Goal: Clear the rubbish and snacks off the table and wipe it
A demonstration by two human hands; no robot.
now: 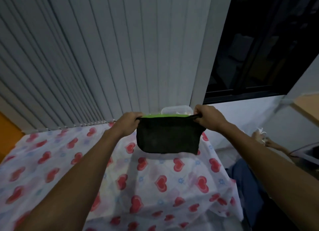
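Note:
A black cloth hangs stretched between my two hands above the far part of the table. My left hand pinches its upper left corner and my right hand pinches its upper right corner. The table wears a white cover printed with red hearts. Behind the cloth's top edge a green strip and a clear plastic container peek out at the table's far edge; most of both is hidden by the cloth.
Grey vertical blinds hang behind the table. A dark window is at the upper right. An orange surface lies to the left. To the right of the table are a blue fabric and pale objects on the floor.

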